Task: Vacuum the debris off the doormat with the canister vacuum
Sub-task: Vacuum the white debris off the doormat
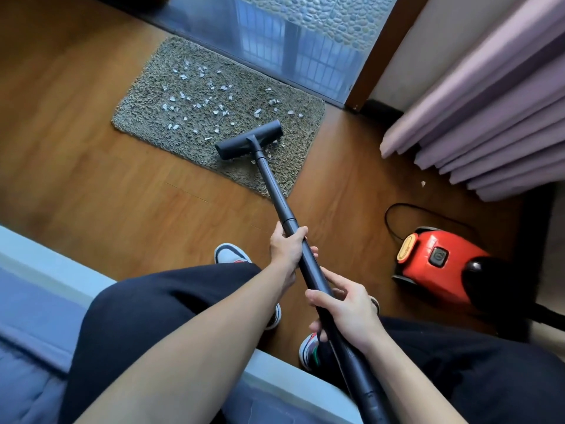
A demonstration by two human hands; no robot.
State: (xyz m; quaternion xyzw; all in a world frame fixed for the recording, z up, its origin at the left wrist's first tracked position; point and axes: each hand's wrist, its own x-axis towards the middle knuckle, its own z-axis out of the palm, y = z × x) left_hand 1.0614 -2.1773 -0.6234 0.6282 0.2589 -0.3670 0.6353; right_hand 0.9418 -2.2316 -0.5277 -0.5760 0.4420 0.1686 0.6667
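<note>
Floor head (248, 139): doormat's (295, 145) 5 o'clock edge — debris (183, 77) toward 11 o'clock.
Left hand (287, 249), right hand (347, 312): each clasps wand (275, 188).
Open floor (76, 154): 9 o'clock.

Glossy brown wood-plank floor (91, 185) fills the middle of the view. At 12 o'clock it meets a glass door pane (290, 41) with grey pebble paving (330, 16) behind it. A dark brown wooden door post (376, 71) and a cream wall (406, 50) stand at 1 o'clock, a pleated lilac fabric curtain (489, 117) hangs to the floor at 2 o'clock, and a pale-edged bed with blue quilted bedding (36, 316) lies at 8 o'clock.
</note>
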